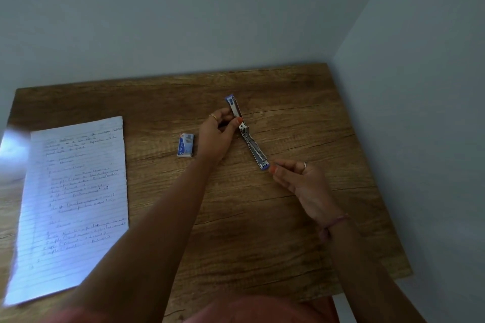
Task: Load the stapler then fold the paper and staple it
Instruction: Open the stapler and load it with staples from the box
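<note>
A small blue and silver stapler (249, 136) lies swung wide open near the middle of the wooden table (262, 217), its two halves stretched out in a line. My left hand (217, 136) grips the far half, thumb pressed near the hinge. My right hand (301, 183) touches the near tip of the other half with pinched fingertips; whether it holds staples is too small to tell. A small blue staple box (185, 144) rests just left of my left hand. The lined sheet of handwritten paper (70, 204) lies flat and unfolded at the table's left side.
Pale walls close in behind the table and along its right side. The table's near edge runs by my body at the bottom of the view. Bare wood shows between the paper and the stapler.
</note>
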A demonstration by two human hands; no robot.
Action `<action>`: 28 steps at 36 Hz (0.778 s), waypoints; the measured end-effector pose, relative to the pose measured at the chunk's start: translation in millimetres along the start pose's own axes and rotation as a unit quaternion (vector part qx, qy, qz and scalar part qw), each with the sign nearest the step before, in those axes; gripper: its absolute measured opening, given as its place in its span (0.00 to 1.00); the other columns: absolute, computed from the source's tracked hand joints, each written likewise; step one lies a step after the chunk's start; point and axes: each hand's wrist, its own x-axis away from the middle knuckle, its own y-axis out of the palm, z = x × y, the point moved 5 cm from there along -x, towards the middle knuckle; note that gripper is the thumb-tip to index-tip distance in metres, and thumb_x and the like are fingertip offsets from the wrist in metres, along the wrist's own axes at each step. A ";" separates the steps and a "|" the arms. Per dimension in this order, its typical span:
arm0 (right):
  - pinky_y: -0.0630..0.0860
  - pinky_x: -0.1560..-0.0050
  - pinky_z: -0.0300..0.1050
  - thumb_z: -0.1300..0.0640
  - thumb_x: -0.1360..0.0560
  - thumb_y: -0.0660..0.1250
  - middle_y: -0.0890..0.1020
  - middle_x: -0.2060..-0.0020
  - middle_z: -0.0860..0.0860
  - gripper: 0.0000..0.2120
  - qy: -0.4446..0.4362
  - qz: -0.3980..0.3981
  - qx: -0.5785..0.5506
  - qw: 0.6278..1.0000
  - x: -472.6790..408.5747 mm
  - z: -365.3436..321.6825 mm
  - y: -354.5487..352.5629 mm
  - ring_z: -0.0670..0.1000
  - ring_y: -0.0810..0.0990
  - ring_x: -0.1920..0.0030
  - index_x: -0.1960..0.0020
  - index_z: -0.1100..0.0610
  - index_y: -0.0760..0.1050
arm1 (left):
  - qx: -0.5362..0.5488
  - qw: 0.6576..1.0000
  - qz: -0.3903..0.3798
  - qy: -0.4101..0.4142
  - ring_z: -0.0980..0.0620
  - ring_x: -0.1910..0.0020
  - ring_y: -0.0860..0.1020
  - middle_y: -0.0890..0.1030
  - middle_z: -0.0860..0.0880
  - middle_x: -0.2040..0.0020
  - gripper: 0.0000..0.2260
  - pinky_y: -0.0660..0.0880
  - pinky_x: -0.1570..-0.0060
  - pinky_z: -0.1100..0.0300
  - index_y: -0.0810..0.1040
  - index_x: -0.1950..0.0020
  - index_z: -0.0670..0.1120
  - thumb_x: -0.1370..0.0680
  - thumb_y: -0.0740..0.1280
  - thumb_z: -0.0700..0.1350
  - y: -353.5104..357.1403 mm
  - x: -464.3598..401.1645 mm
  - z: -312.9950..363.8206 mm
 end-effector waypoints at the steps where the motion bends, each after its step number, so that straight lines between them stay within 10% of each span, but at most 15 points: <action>1: 0.79 0.54 0.36 0.59 0.35 0.74 0.85 0.51 0.56 0.15 0.006 -0.001 -0.004 1.000 -0.7 0.4 0.0 0.50 0.84 0.49 0.49 0.62 0.81 | 0.001 1.000 -0.001 0.002 0.60 0.51 0.79 0.83 0.49 0.49 0.14 0.74 0.52 0.73 0.76 0.38 0.42 0.23 0.69 0.41 0.5 0.0 0.2; 8: 0.79 0.55 0.36 0.62 0.29 0.71 0.85 0.51 0.58 0.10 0.051 0.035 -0.087 0.994 -5.1 2.3 -5.1 0.51 0.84 0.49 0.49 0.65 0.80 | 0.012 1.000 -0.022 -0.006 0.56 0.48 0.80 0.82 0.48 0.48 0.15 0.77 0.46 0.64 0.75 0.37 0.42 0.23 0.69 0.41 1.9 0.0 0.3; 16: 0.80 0.54 0.36 0.60 0.29 0.73 0.86 0.55 0.52 0.08 -0.085 0.091 0.086 0.988 -10.4 -23.8 0.9 0.47 0.84 0.51 0.50 0.57 0.82 | 0.080 0.992 -0.095 0.018 0.54 0.46 0.80 0.82 0.48 0.47 0.13 0.76 0.44 0.60 0.76 0.38 0.43 0.22 0.67 0.38 1.1 2.2 3.6; 28: 0.78 0.60 0.33 0.60 0.24 0.68 0.84 0.53 0.49 0.09 -0.303 0.122 0.448 0.833 -13.9 -57.7 47.5 0.42 0.82 0.56 0.44 0.58 0.80 | 0.168 0.972 -0.160 0.018 0.49 0.48 0.81 0.83 0.51 0.51 0.06 0.77 0.45 0.55 0.81 0.50 0.48 0.26 0.71 0.40 -5.3 -1.1 0.0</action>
